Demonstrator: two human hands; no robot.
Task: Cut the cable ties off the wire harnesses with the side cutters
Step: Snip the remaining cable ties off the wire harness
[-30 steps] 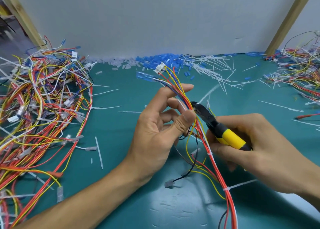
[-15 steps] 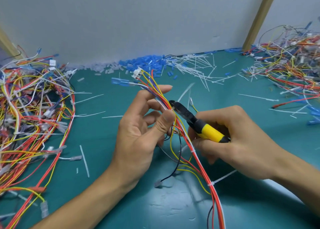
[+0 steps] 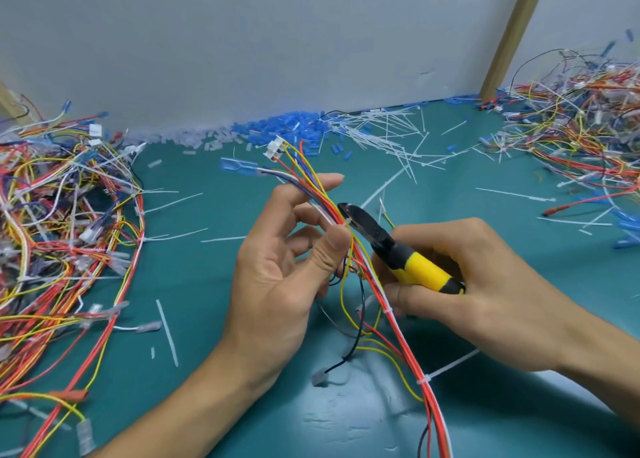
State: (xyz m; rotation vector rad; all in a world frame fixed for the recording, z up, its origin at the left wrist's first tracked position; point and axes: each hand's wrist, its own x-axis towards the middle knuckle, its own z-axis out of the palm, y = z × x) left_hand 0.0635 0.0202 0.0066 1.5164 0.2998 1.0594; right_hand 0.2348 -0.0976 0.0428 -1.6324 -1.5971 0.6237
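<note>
Both hands and the tool sit almost where they were half a second ago. Compared with a second ago the view has swung to the right, so more of the right-hand pile of harnesses (image 3: 581,125) shows and less of the left-hand pile (image 3: 59,236).

Both piles are cut off by the frame edges, and both forearms run out of the bottom of the picture. The wire harness (image 3: 382,302) being worked on, a bundle of red, yellow, white and blue wires, also leaves the bottom edge. Part of the side cutters (image 3: 391,246) is buried in the right hand (image 3: 485,291). Whether the black blades are parted or closed is too small to tell.

The left hand (image 3: 277,270) is raised above the teal worktop (image 3: 214,284), palm towards the camera. Its index finger is stretched out behind the wires, and its thumb pinches the bundle against the other fingers. The harness rises from there to a white connector (image 3: 275,148). The right hand comes in from the right, fingers curled round the yellow and black handle. The cutter tips rest at a white cable tie (image 3: 346,223) just above the left thumb. Another cable tie (image 3: 423,379) wraps the bundle lower down.
</note>
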